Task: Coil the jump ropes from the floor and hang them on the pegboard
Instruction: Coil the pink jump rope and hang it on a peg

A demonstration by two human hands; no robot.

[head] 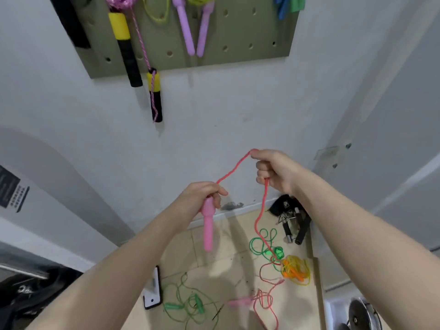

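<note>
A grey-green pegboard hangs on the white wall, carrying two lilac handles that point straight down, and two yellow-and-black handles, also near vertical, joined by a pink braided cord. Below, on the tiled floor, three rope tangles lie apart: a bright green one, a paler green one and a yellow-orange one. The red jump rope is raised between both hands. The left hand is curled round the top of its pink handle, whose long axis hangs downward, slightly tilted. From there the rope climbs to the right hand, which pinches it in a closed fist, then drops to the floor, ending at the second pink handle, which lies roughly sideways.
</note>
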